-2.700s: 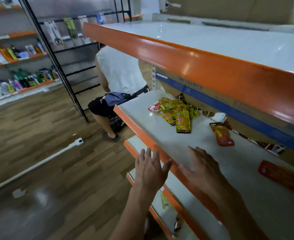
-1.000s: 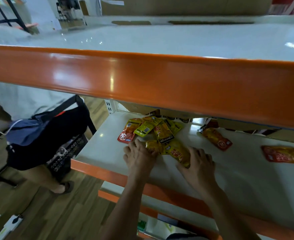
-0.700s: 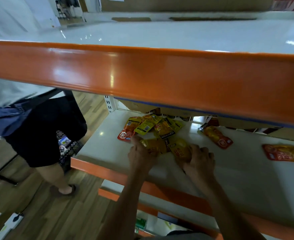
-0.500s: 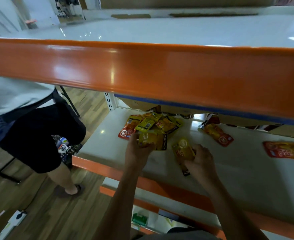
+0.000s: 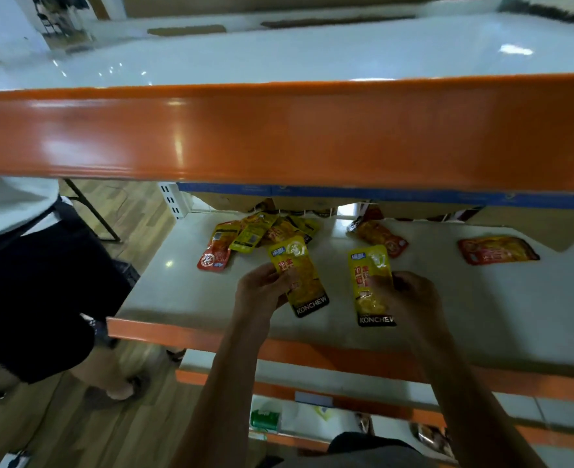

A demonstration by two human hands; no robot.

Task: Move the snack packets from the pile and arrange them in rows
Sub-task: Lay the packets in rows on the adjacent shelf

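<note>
Head view: person stood at a white shelf (image 5: 481,309) with an orange front edge, under a wider upper shelf (image 5: 279,130), also orange-edged.

Left hand (image 5: 262,292) pinched a yellow packet (image 5: 299,275) at its left edge, thumb on the front, fingers curled behind. Packet was raised off the shelf, tilted, black "KONCHEW" band at the bottom.

Right hand (image 5: 410,298) gripped a second yellow packet (image 5: 370,285) along its right side, thumb over the front; roughly upright, same black band lowest. The two packets were side by side, apart, over the front half of the shelf.

Pile (image 5: 265,234) of yellow and red packets lay at the back left of the shelf, behind the left hand. One red packet (image 5: 214,255) lay at the pile's left edge. An orange packet (image 5: 380,236) lay alone at the back, right of the pile. A red-and-yellow packet (image 5: 496,249) lay flat farther right, well apart.

Another person (image 5: 25,282) in dark shorts stood at left on the wood floor (image 5: 76,427). Lower shelves (image 5: 312,366) held small items, too blurred to name.
</note>
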